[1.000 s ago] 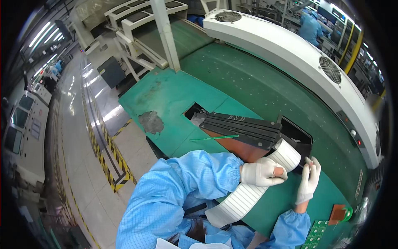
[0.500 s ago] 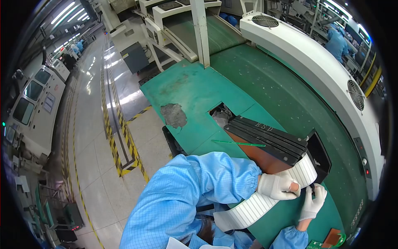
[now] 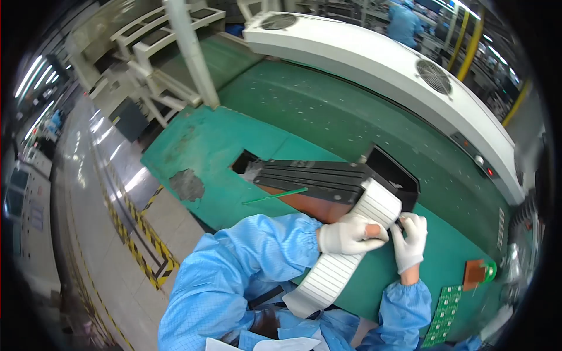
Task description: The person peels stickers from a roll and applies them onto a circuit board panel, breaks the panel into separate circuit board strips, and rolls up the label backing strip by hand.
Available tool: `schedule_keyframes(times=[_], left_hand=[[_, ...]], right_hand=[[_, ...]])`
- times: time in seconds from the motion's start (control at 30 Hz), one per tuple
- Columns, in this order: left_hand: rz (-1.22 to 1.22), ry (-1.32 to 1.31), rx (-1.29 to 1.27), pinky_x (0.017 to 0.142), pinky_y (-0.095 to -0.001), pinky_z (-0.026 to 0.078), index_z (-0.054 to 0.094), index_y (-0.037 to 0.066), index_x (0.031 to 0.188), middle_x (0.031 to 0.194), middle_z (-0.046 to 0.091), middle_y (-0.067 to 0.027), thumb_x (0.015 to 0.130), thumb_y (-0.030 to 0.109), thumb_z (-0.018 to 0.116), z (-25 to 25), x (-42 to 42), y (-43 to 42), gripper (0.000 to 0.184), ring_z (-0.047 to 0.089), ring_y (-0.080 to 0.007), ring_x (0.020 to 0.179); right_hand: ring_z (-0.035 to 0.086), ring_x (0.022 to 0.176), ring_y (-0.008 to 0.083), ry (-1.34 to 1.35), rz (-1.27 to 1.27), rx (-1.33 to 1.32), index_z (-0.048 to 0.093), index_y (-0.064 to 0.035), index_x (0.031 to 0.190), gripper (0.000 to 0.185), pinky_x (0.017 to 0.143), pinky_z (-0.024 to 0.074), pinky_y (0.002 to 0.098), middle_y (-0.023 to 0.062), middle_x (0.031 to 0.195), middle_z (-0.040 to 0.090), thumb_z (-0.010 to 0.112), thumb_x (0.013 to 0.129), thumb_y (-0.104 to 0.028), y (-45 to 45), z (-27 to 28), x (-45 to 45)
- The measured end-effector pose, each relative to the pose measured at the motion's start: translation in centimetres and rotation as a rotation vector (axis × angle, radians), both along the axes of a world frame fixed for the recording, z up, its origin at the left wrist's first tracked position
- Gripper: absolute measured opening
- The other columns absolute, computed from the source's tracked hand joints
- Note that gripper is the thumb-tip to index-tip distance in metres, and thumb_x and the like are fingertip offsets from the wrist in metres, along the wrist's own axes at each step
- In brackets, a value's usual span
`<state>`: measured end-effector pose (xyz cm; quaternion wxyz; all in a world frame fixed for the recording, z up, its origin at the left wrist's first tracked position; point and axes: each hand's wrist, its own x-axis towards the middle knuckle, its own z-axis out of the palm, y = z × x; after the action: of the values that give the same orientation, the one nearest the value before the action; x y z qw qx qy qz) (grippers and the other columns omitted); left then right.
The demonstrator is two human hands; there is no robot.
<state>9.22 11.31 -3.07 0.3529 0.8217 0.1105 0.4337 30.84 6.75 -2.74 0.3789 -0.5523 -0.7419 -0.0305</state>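
A long strip of white labels [image 3: 331, 276] runs from my lap up over the end of a dark ribbed block [image 3: 316, 178]. My left hand [image 3: 353, 235], in a white glove with a bare thumb tip, lies closed across the strip. Close to its right, my right hand [image 3: 411, 238] is gloved too, its fingers pinched on a small dark thing that I cannot make out. Behind the hands stands an open black box [image 3: 393, 169]. A thin green stick [image 3: 274, 196] lies beside the block.
Green circuit boards [image 3: 444, 316] and a brown piece with a green roll [image 3: 475, 274] lie at the right. A long white housing with fans [image 3: 374, 50] spans the back. A post [image 3: 193, 55] stands at the back left. A person in blue [image 3: 404, 24] is far off.
The view has swung, shifting the scene left in the frame. My right hand has come in beside my left hand and the strip, its fingers now pinched together.
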Motion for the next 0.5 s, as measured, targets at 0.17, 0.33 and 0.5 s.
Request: schedule_keyframes(times=[0.17, 0.33, 0.5], left_hand=[[-0.037, 0.042, -0.045, 0.075, -0.0383, 0.058, 0.072, 0.003, 0.102, 0.09, 0.074, -0.0146, 0.089, 0.008, 0.073, -0.22, 0.36, 0.22, 0.014, 0.072, -0.0318, 0.083], [-0.053, 0.11, -0.107, 0.077, -0.0373, 0.058, 0.072, 0.0, 0.102, 0.093, 0.074, -0.0149, 0.089, 0.004, 0.073, 0.11, 0.17, 0.15, 0.014, 0.073, -0.0308, 0.085], [-0.054, 0.159, -0.11, 0.077, -0.0355, 0.059, 0.072, -0.001, 0.103, 0.093, 0.074, -0.0157, 0.088, 0.002, 0.072, 0.11, 0.05, 0.2, 0.015, 0.074, -0.0285, 0.086]], right_hand=[[0.058, 0.089, 0.0314, -0.039, -0.065, -0.002, 0.065, -0.007, 0.093, 0.024, 0.076, 0.0485, 0.0414, 0.0094, 0.101, 0.066, 0.079, 0.075, -0.014, -0.21, 0.4, -0.24], [0.058, 0.09, 0.0298, -0.013, -0.131, -0.006, 0.066, -0.0075, 0.097, 0.026, 0.077, 0.0488, 0.0406, 0.0091, 0.103, 0.065, 0.08, 0.08, -0.021, -0.48, 0.69, -0.26], [0.059, 0.09, 0.0298, -0.007, -0.113, 0.001, 0.066, -0.0064, 0.096, 0.026, 0.078, 0.0489, 0.0403, 0.0095, 0.101, 0.065, 0.08, 0.08, -0.021, -0.52, 0.69, -0.36]])
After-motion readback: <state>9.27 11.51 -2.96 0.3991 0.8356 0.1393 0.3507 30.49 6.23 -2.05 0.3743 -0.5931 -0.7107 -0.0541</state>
